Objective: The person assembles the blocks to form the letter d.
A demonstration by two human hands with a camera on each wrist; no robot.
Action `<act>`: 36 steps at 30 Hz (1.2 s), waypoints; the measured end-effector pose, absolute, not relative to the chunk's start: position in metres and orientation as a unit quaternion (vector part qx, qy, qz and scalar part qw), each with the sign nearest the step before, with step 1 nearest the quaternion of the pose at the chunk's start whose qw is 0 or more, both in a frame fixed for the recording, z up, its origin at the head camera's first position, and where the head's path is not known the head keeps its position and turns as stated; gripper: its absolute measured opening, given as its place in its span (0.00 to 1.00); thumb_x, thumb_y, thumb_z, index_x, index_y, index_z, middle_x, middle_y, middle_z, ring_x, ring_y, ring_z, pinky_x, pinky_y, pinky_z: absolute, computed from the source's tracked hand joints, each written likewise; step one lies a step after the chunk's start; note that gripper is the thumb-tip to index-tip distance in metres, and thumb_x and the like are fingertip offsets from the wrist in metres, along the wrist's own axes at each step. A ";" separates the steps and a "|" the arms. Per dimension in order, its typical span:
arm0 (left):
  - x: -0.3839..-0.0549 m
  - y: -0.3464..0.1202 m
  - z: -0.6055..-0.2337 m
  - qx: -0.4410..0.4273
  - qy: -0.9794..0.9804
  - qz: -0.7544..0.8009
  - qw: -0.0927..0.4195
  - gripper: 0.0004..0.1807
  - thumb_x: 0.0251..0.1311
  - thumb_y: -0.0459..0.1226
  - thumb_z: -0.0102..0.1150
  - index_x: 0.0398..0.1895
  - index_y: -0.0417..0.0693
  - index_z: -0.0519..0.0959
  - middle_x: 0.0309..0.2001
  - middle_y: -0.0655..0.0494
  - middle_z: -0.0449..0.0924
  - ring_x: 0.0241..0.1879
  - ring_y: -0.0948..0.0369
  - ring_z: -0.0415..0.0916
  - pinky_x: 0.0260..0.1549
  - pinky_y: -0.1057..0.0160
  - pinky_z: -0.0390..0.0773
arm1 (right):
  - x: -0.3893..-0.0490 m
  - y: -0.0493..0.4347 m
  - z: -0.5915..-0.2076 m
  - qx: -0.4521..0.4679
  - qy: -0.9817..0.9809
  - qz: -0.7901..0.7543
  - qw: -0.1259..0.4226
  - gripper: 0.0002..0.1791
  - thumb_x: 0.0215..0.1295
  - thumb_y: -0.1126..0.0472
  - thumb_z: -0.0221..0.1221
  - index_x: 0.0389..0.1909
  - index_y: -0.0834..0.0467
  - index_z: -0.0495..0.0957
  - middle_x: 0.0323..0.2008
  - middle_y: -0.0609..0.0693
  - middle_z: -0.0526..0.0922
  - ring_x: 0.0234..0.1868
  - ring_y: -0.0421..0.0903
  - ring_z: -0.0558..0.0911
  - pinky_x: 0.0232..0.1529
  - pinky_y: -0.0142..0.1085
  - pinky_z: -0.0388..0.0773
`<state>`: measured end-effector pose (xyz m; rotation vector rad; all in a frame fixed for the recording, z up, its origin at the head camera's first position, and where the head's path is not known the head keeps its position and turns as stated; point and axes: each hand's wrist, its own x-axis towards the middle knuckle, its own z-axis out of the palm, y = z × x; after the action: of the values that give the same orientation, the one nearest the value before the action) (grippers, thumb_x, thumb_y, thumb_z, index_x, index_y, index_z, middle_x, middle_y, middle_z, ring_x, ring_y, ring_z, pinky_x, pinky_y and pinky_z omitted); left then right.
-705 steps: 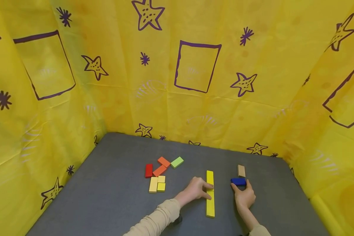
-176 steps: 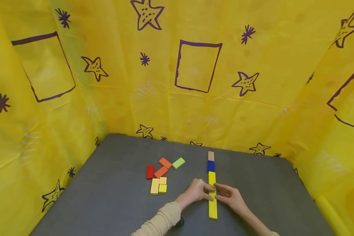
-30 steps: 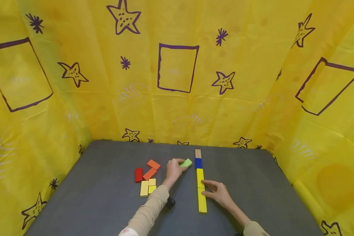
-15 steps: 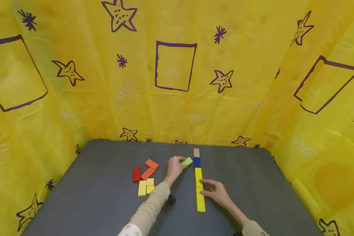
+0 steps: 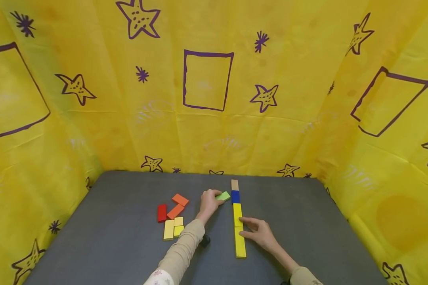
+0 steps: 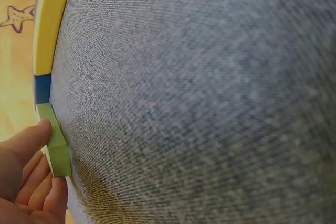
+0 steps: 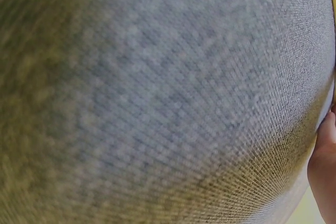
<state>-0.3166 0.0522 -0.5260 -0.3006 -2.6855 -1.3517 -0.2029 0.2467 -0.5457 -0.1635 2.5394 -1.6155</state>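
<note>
My left hand (image 5: 208, 204) pinches a light green block (image 5: 224, 196) between thumb and fingers, just left of a row of blocks. In the left wrist view, the green block (image 6: 55, 142) is close by the blue block (image 6: 42, 88). That row runs away from me: two long yellow blocks (image 5: 239, 243) end to end, then the blue block (image 5: 235, 197), then a tan block (image 5: 234, 185) at the far end. My right hand (image 5: 262, 233) touches the right side of the yellow blocks with fingertips and thumb, near their joint. Only part of this hand (image 7: 323, 166) shows in the right wrist view.
Left of my left arm lie a red block (image 5: 162, 213), two orange blocks (image 5: 180, 200), a cream block (image 5: 169, 230), a small cream cube (image 5: 178, 221) and a small yellow cube (image 5: 178, 230). Yellow cloth (image 5: 207, 138) rises around the dark grey table (image 5: 110, 237).
The blue and tan blocks, earlier apart at the right, now continue the yellow row. My left hand left the yellow blocks and brought the green block rightward to the row. The last second shows little motion.
</note>
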 end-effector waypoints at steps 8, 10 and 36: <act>-0.319 0.052 -0.528 -0.118 -0.889 -0.439 0.049 0.18 0.47 0.30 0.70 0.44 0.35 0.83 0.42 0.42 0.85 0.43 0.48 0.80 0.45 0.50 0.78 | -0.203 0.245 -0.546 -0.048 0.836 -0.543 0.054 0.28 0.55 0.58 0.67 0.58 0.61 0.75 0.58 0.59 0.78 0.61 0.56 0.75 0.57 0.43 0.73; -0.319 0.052 -0.526 -0.127 -0.888 -0.438 0.050 0.18 0.47 0.30 0.70 0.44 0.35 0.83 0.43 0.42 0.85 0.43 0.48 0.80 0.45 0.51 0.78 | -0.203 0.245 -0.546 -0.050 0.836 -0.544 0.053 0.28 0.56 0.60 0.66 0.58 0.61 0.75 0.58 0.60 0.77 0.61 0.57 0.75 0.58 0.44 0.72; -0.328 0.052 -0.529 -0.133 -0.902 -0.410 0.005 0.19 0.48 0.33 0.70 0.46 0.41 0.84 0.46 0.45 0.84 0.46 0.50 0.76 0.47 0.52 0.74 | -0.199 0.243 -0.540 -0.056 0.839 -0.539 0.048 0.27 0.56 0.59 0.66 0.57 0.62 0.76 0.57 0.60 0.78 0.61 0.58 0.75 0.58 0.46 0.72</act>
<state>-0.3281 0.0515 -0.5287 -0.4179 -2.8260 -1.2851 -0.1992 0.2430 -0.5400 -0.1722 2.5578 -1.6446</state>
